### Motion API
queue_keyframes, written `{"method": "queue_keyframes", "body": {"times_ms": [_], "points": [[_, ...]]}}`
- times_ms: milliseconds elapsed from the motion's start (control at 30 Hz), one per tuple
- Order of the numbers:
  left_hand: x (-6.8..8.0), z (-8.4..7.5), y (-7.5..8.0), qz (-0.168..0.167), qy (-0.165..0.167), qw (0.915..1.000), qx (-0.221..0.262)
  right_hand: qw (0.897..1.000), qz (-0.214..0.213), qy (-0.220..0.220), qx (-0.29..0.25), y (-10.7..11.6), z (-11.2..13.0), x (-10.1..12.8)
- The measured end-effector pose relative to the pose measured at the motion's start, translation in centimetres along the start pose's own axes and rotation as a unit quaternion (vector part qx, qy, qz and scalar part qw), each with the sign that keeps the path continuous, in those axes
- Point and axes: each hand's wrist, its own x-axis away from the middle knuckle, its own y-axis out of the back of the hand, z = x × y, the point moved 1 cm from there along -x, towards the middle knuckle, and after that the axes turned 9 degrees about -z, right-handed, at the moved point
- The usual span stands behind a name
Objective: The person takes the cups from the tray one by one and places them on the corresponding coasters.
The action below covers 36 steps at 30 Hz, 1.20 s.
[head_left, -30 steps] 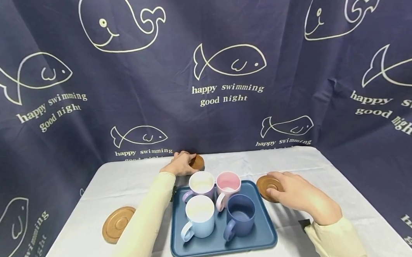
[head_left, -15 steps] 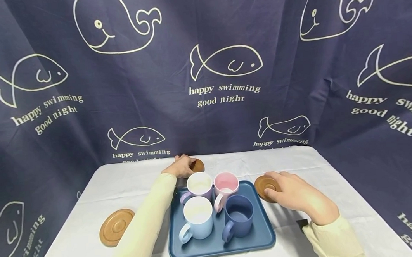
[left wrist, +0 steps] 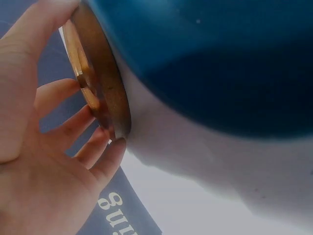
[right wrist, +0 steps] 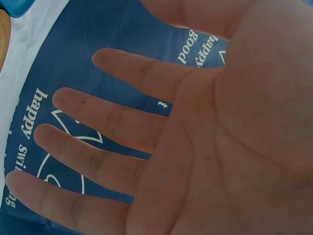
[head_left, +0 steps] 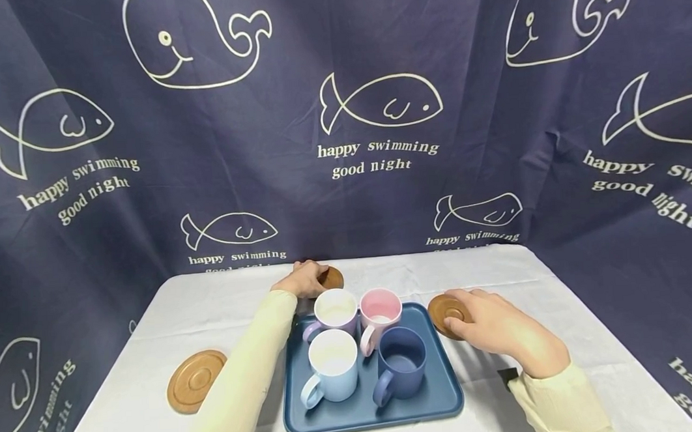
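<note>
This is looking like a staged recording corner in a home. A navy curtain (head_left: 341,125) printed with whales and fish is hanging just behind a small table (head_left: 127,410) covered in white cloth, closing off everything behind the table.

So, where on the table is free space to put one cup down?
Bare cloth lies between the left coaster and the tray, and in front of the right hand. The tray's back, holding four mugs, is crowded.

Four mugs (head_left: 359,346) stand on one blue tray (head_left: 443,393); three wooden coasters (head_left: 196,380) lie about.
</note>
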Motion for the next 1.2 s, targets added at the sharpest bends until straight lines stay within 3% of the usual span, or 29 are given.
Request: {"method": "queue_keyframes", "body": {"times_ms": [700, 933, 1200], "points": [[0.3, -0.2, 0.5, 0.01, -0.031, 0.9988, -0.037, 1.0, -0.004, 0.002, 0.002, 0.2, 0.3, 0.1], [0.4, -0.1, 0.6, -0.002, -0.027, 0.9996, -0.012, 1.0, 0.002, -0.001, 0.008, 0.2, 0.3, 0.0], [1.0, -0.2, 1.7, -0.041, 0.018, 0.999, -0.002, 1.0, -0.001, 0.0, 0.009, 0.3, 0.2, 0.0]]}}
